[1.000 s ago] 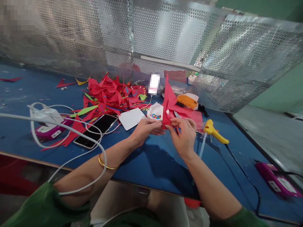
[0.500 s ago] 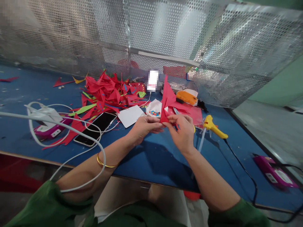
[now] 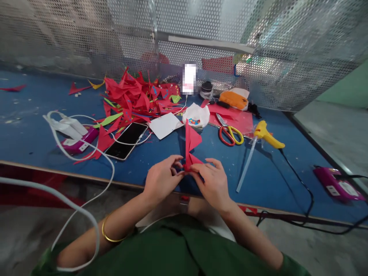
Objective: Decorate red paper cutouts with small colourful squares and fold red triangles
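A folded red paper piece with pointed flaps stands upright between my hands, above the table's front part. My left hand pinches its lower end from the left, thumb and finger curled together. From the right, my right hand grips the same lower end, its fingers partly covering a flap. Just beyond the paper's tip is a white dish holding small blue, red and yellow bits. Scissors with one red and one yellow handle lie to the right of the paper.
A yellow glue gun with a clear stick rests at the right. Red paper pieces are heaped at the back left. A phone, a white card, cables and purple power strips lie around. A perforated metal screen stands behind.
Both hands have drawn the red paper nearer to the table's front edge and lower. The scissors, partly hidden before, now show fully. The view has tilted downward.
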`<state>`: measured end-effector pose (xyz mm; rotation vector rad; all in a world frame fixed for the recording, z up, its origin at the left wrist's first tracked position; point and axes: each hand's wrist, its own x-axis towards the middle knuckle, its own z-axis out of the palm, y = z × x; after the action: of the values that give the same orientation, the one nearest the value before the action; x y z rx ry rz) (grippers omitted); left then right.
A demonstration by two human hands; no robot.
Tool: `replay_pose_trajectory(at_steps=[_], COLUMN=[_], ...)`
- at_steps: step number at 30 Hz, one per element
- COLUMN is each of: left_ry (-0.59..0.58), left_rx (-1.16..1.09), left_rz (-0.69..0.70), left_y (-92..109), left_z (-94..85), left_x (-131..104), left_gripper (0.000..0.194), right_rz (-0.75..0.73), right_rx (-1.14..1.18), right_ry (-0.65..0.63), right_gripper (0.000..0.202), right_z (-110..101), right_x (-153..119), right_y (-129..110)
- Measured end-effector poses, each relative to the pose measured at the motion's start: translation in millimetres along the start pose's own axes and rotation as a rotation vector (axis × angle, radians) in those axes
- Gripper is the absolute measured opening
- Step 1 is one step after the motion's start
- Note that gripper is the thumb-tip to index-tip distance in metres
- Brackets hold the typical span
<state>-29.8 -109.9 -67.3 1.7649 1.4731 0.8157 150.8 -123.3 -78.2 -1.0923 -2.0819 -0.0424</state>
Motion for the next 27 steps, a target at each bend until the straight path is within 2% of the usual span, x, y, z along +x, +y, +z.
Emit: replay_pose_trajectory(at_steps=[2, 5, 9, 13, 16, 19, 24, 27], left_ry=[0.068, 0.000, -0.059, -0.050, -0.043, -0.040, -0.072, -0.082], left_rx=[0.210, 0.310, 0.371, 0.393, 0.364, 0.330, 0.367, 0.428], left_rz=[0.170, 0.406, 0.500, 0.533, 0.524, 0.500, 0.423, 0.397], left_y=[-6.7, -12.6, -14.2, -15.1, -16.4, -16.1, -11.0, -7.1], left_z=[-0.8, -0.4, -0.2, -1.4, -0.8, 0.9, 3.2, 4.4], left_x=[-4.5, -2.9, 0.5, -1.9, -2.2, -0.1, 4.1, 5.3], left_gripper=[0.028, 0.003, 0.009, 0.009, 0.009, 0.009, 0.014, 0.018], right_rz=[0.038, 0.126, 0.184, 0.213, 0.243, 0.283, 0.330, 0.305], right_rx=[0.001, 0.045, 0.099, 0.079, 0.001, -0.019, -0.030, -0.138], right_ry=[-0.029, -0.057, -0.119, -0.143, -0.138, -0.164, -0.246, -0.315], right_gripper=[0.011, 0.009, 0.010, 0.012, 0.007, 0.010, 0.009, 0.013], right_z=[4.8, 6.0, 1.6, -6.7, -11.2, -11.3, -7.3, -4.9], right_x=[-5.5, -9.0, -13.3, -20.2, -24.6, -25.9, -21.9, -18.9], right_y=[-1.6, -1.7, -1.5, 2.0, 7.5, 11.1, 11.4, 11.1])
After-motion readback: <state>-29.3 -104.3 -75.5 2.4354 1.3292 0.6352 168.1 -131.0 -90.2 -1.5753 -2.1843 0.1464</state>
